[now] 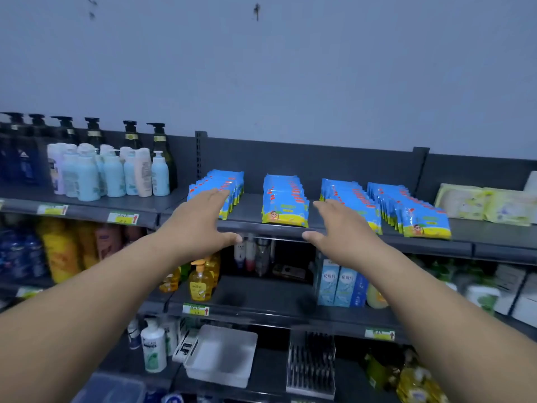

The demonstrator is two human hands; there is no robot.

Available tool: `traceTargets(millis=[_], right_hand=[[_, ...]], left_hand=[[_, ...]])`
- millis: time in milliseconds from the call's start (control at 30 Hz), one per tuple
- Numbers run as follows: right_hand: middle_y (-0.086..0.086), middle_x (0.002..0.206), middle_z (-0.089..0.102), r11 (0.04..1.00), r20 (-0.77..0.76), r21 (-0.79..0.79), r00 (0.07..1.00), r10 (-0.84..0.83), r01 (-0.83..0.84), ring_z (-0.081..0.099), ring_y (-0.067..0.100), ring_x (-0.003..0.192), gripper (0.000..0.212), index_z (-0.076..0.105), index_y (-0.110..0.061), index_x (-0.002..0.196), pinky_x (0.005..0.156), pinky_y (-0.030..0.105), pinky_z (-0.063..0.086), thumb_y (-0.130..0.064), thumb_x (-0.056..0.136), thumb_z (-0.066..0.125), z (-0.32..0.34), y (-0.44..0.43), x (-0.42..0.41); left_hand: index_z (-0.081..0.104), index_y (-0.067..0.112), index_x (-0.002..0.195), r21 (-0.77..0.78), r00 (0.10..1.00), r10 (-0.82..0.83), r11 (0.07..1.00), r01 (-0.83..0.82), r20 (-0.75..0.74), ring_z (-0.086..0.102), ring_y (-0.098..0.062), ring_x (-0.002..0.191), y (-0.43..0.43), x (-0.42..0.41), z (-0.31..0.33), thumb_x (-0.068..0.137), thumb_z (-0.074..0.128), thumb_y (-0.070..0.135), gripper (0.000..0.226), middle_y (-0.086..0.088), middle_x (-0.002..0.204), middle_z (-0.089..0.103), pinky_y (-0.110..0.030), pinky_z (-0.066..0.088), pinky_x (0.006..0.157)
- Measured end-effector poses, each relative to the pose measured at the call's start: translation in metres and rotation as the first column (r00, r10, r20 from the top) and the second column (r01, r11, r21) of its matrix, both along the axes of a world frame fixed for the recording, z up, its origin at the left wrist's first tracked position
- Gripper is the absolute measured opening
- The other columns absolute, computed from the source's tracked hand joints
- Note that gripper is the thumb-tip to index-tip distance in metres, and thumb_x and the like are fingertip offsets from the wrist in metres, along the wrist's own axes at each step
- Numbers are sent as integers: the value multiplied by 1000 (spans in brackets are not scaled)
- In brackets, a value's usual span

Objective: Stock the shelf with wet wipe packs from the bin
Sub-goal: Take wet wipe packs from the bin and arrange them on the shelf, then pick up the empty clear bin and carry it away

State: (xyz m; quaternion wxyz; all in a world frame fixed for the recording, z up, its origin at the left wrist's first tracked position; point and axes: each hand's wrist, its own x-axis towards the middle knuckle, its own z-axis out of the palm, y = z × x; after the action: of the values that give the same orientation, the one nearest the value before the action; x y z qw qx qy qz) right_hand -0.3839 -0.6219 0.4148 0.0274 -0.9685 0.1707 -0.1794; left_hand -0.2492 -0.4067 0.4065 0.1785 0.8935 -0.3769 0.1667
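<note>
On top shelf, wet wipe packs stand in 4 rows, long axis front-to-back. L hand and R hand both empty, fingers straight, flanking 2nd row; fingertips at rows 1 & 3, contact unclear.

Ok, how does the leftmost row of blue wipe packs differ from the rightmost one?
The left hand hides the front of the leftmost row; the rightmost row shows its front pack fully. The leftmost row stands clear of its neighbour; the rightmost row sits tight against its own. Both are the same blue packs.
</note>
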Motion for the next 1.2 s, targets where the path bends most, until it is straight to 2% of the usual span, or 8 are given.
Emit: traceTargets(millis=[267, 367, 533, 767, 867, 1100, 1200], right_hand=[[5, 149, 35, 999, -21, 35, 999, -34, 35, 31, 24, 139, 65, 29, -15, 147, 110, 37, 30, -47, 95, 50, 4, 49, -45], [5, 146, 38, 999, -47, 50, 999, -7, 10, 34, 26, 136, 63, 32, -15, 145, 108, 39, 33, -48, 94, 52, -5, 82, -50], [4, 154, 29, 995, -73, 68, 994, 81, -76, 28, 24, 142, 69, 27, -15, 149, 113, 39, 30, -48, 93, 53, -25, 142, -41], [7, 151, 34, 967, -150, 136, 960, 235, -216, 36, 27, 136, 66, 32, -16, 147, 108, 41, 36, -47, 93, 54, -71, 221, -2], [5, 156, 26, 950, -210, 175, 933, 293, -259, 31, 28, 140, 71, 25, -17, 150, 111, 43, 33, -49, 94, 53, -94, 247, 26], [4, 156, 25, 892, -273, 316, 869, 412, -324, 28, 26, 141, 69, 24, -18, 151, 111, 38, 30, -44, 95, 53, -160, 287, 94], [5, 157, 23, 870, -290, 375, 851, 437, -319, 25, 25, 143, 70, 23, -17, 151, 113, 38, 28, -44, 95, 54, -195, 296, 127]], left_hand=[[13, 23, 153, 12, 999, 9, 1000, -8, -39, 12, -13, 147, 56, -45, 6, 80, 67, 54, 96, 1, 160, 14, -34, 19, 117], [16, 20, 152, 25, 998, 15, 1000, -14, -55, 14, -14, 146, 87, -59, -4, 78, 69, 54, 97, -1, 159, 17, -33, 19, 116], [20, 19, 151, 39, 990, 70, 997, -66, -126, 18, -15, 145, 151, -71, -29, 75, 70, 56, 99, -4, 157, 23, -33, 23, 116], [11, 19, 153, 97, 939, 231, 972, -212, -254, 12, -15, 147, 240, -71, -68, 81, 66, 53, 97, 1, 160, 13, -32, 18, 116], [10, 20, 153, 92, 906, 286, 958, -271, -312, 15, -16, 146, 264, -59, -86, 82, 65, 53, 96, 1, 160, 12, -35, 22, 116], [18, 16, 151, 151, 841, 394, 919, -364, -371, 26, -20, 142, 305, -9, -141, 80, 66, 56, 95, -5, 155, 26, -37, 30, 113], [19, 14, 151, 163, 810, 435, 900, -404, -394, 21, -19, 144, 315, 21, -159, 82, 65, 52, 91, -5, 157, 23, -35, 25, 114]])
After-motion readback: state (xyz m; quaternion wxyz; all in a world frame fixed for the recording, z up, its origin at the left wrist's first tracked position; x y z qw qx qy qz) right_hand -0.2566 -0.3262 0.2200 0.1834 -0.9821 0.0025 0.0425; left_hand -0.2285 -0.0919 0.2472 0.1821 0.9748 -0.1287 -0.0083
